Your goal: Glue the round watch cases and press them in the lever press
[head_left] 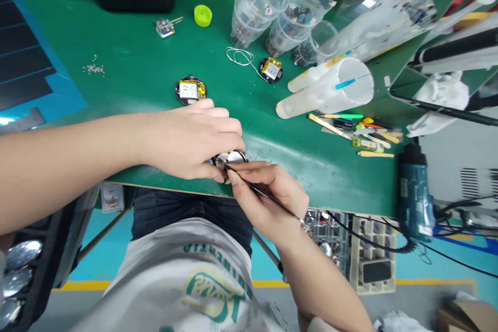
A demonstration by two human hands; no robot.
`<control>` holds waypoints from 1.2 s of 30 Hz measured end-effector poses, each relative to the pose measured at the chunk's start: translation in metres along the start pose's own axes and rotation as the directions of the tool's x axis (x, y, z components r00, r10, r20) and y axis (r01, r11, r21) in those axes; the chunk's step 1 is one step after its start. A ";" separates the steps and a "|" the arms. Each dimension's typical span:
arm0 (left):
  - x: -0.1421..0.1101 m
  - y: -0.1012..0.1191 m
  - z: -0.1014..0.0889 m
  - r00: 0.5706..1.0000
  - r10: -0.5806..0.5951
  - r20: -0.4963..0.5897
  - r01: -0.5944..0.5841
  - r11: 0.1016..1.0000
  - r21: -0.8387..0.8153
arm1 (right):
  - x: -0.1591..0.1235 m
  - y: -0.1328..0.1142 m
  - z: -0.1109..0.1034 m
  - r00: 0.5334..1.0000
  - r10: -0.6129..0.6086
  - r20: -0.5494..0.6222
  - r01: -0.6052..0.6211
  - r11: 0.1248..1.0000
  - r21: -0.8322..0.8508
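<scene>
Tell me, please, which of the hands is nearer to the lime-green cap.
Left: the left hand is on the near side of the cap, at a round part; the right hand, holding a thin tool, is farther off, toward the near right.

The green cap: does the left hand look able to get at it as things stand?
Probably yes: nothing tall stands between the left hand and the green cap, though the hand would first have to leave the round part.
</scene>
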State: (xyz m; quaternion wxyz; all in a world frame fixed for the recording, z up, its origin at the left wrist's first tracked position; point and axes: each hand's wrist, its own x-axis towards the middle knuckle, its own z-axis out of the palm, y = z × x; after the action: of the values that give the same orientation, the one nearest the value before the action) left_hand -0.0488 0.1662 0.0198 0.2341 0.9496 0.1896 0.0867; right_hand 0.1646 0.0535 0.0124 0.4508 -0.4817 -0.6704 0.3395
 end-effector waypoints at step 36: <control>0.000 -0.001 0.000 1.000 -0.003 0.005 0.003 1.000 -0.009 | 0.002 0.000 0.000 1.000 -0.008 0.013 0.009 0.998 -0.069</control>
State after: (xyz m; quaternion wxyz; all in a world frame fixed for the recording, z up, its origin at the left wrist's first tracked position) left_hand -0.0492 0.1666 0.0193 0.2389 0.9485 0.1899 0.0849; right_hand 0.1642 0.0548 0.0132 0.4308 -0.4921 -0.6868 0.3173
